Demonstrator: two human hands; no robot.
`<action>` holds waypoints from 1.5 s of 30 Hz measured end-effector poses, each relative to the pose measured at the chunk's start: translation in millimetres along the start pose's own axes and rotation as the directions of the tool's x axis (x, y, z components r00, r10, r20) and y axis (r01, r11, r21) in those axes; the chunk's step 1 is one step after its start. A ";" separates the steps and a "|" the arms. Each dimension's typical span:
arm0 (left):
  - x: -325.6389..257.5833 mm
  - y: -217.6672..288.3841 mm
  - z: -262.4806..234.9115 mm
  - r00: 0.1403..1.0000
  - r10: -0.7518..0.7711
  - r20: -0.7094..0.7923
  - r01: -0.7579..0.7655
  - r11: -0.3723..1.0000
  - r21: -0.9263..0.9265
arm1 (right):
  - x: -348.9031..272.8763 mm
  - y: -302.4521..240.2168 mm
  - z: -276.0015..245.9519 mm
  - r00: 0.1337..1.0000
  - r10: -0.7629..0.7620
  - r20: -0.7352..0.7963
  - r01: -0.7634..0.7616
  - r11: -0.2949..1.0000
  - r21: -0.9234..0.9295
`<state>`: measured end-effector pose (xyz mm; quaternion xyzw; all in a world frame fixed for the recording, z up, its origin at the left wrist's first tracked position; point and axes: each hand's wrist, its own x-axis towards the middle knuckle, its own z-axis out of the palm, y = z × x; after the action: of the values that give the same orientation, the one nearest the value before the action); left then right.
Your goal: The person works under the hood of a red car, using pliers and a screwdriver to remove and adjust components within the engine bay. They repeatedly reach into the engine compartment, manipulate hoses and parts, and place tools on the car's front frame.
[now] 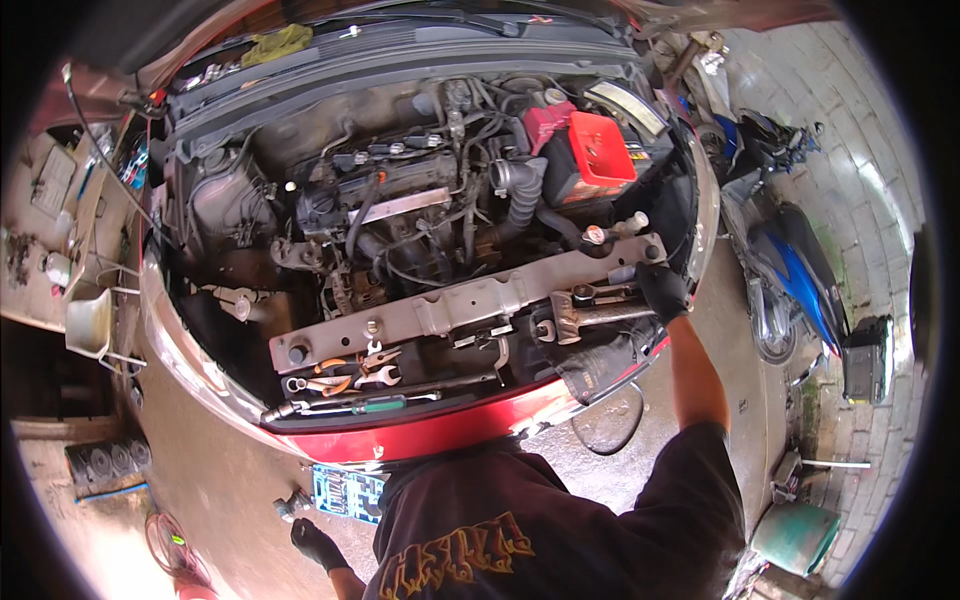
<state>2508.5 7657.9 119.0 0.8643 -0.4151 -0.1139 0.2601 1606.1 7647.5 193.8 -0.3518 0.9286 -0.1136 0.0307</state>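
My right hand (665, 291), in a black glove, reaches to the right end of the metal crossbar (470, 303) at the front of a car's engine bay. Its fingers are curled; what they hold is hidden. A small grey cylinder (622, 273) is beside the fingertips. A hammer (566, 318) and a ratchet (583, 295) lie with their handles toward this hand. My left hand (318, 545), also gloved in black, hangs low left of my body with fingers curled; I cannot make out anything in it. A small grey metal part (291, 505) appears just beyond it.
Pliers (372, 362), wrenches and a green-handled screwdriver (385, 404) lie along the red bumper (440, 425). A red tray (602, 150) sits on the battery. The engine (385, 185) fills the middle. Motorcycles (790, 270) stand at the right, a workbench (60, 200) at the left.
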 end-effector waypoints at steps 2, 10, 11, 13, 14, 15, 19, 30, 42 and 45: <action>1.7 35.0 2.8 0.998 -0.051 0.029 0.051 0.999 0.000 | -0.8 27.4 2.5 0.998 -0.054 0.020 0.054 0.999 0.000; 37.6 290.4 11.5 0.643 0.690 -0.333 -0.759 0.632 -0.158 | -22.6 -3.0 0.0 0.961 -0.139 -0.241 0.168 0.980 0.105; 40.8 326.7 20.9 0.586 0.736 -0.339 -0.810 0.543 -0.221 | -18.6 -14.6 -3.2 0.939 -0.183 -0.290 0.212 0.975 0.071; 32.3 421.5 37.4 0.460 0.873 -0.164 -0.826 0.353 -0.439 | -21.2 -43.1 -8.9 0.895 -0.239 -0.376 0.263 0.965 0.012; 33.3 440.9 59.9 0.445 0.890 -0.102 -0.819 0.358 -0.449 | -22.7 -63.3 -10.8 0.895 -0.223 -0.387 0.265 0.962 0.058; 23.2 474.7 77.0 0.342 0.937 -0.073 -0.790 0.244 -0.563 | -25.0 -81.8 -11.6 0.823 -0.350 -0.447 0.436 0.894 0.102; 9.4 560.6 190.8 0.022 0.989 0.144 -0.635 0.125 -0.762 | -96.5 -199.4 -0.7 0.884 -0.334 -0.327 0.454 0.782 0.428; 59.4 623.3 312.6 0.031 0.853 0.521 -0.985 0.114 -0.128 | -172.0 -293.7 28.3 0.787 -0.604 -0.126 0.606 0.719 0.340; 84.1 598.9 381.7 -0.027 0.955 0.296 -0.994 0.007 -0.111 | 72.9 -411.2 112.7 0.741 -0.664 -0.101 0.671 0.728 0.138; 79.9 587.7 378.9 -0.050 0.977 0.206 -0.999 -0.046 -0.023 | 99.6 -427.9 147.9 0.791 -0.600 0.120 0.601 0.799 0.031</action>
<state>2015.5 7155.6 122.6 0.3024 -0.9356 0.0678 0.1695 1828.3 7242.8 151.7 -0.6345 0.7659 -0.0916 0.0491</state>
